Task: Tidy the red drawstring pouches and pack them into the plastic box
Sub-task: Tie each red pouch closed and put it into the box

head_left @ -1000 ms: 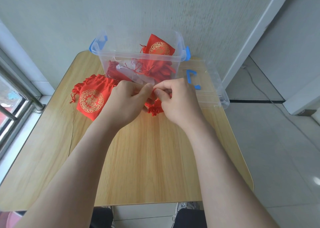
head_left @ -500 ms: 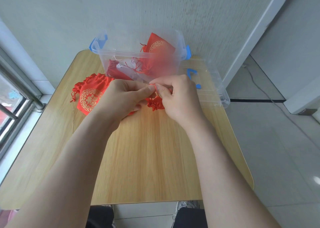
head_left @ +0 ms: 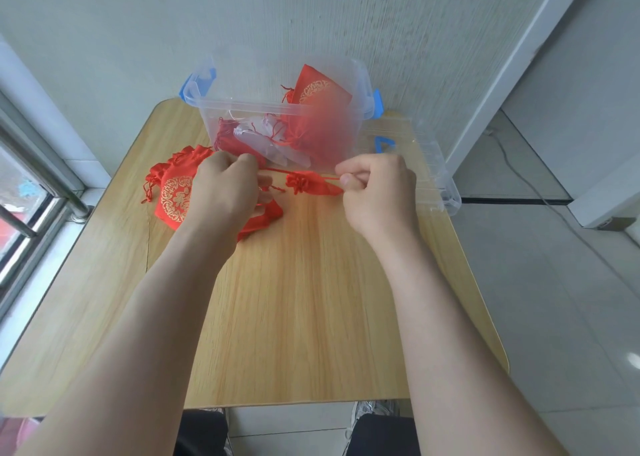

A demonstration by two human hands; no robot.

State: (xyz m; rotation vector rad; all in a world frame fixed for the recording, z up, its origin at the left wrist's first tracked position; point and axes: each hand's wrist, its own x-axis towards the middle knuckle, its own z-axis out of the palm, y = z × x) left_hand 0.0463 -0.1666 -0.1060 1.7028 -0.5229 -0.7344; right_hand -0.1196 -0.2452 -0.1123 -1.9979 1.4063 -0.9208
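A red drawstring pouch (head_left: 304, 184) with its neck gathered hangs between my hands, just in front of the clear plastic box (head_left: 277, 109). My left hand (head_left: 225, 192) pinches one end of its red string. My right hand (head_left: 375, 187) pinches the other end, and the string runs taut between them. Part of the pouch's cloth shows under my left hand. A second red pouch (head_left: 173, 195) with a gold emblem lies flat on the table to the left. Inside the box lean several red pouches (head_left: 320, 95).
The wooden table (head_left: 311, 299) has the box at its back edge against the wall. The box's clear lid (head_left: 426, 175) with a blue clip lies at the right edge. A window rail (head_left: 41, 185) runs along the left. The floor drops off to the right.
My hands have moved apart sideways, drawing the string out and gathering the pouch's neck. They were close together a second ago.
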